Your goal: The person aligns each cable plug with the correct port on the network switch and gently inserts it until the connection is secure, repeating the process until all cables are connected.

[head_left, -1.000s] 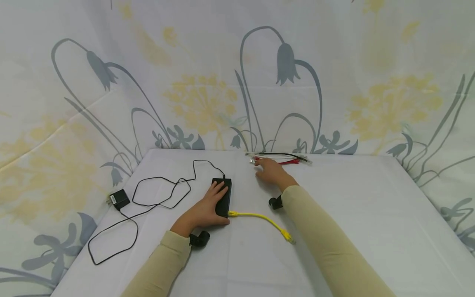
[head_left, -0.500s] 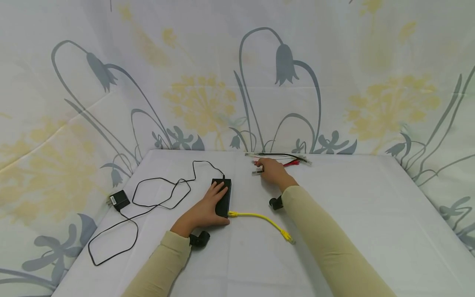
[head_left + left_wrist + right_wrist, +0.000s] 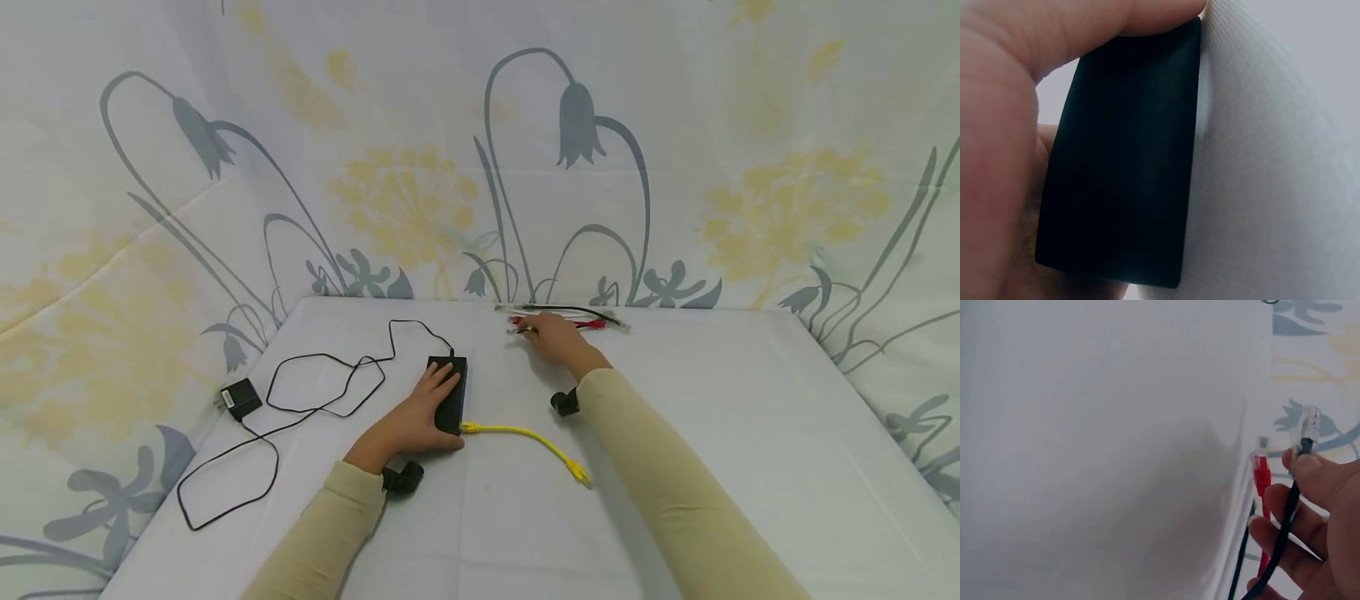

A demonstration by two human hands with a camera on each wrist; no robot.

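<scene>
In the head view my left hand (image 3: 411, 423) holds a small black network switch (image 3: 452, 408), fingers across its top and thumb at its near end. The left wrist view shows that black network switch (image 3: 1125, 162) close up, the thumb lying along one edge. A yellow network cable (image 3: 517, 430) runs from its near right corner, with the other plug loose on the table. At the back, my right hand (image 3: 562, 342) pinches a black network cable (image 3: 1286, 531) just behind its clear plug (image 3: 1310, 422). Beside those fingers lies a red network cable (image 3: 1262, 478).
A thin black power cord (image 3: 327, 409) loops over the left of the white table (image 3: 750, 433), from the switch to a power adapter (image 3: 242, 399) at the left edge. Another black cable (image 3: 570, 309) lies along the back edge by the flowered cloth (image 3: 675, 208).
My right hand has picked the black network cable out from among the cables, lifted it and drawn slightly right. The left hand has stayed on the switch.
</scene>
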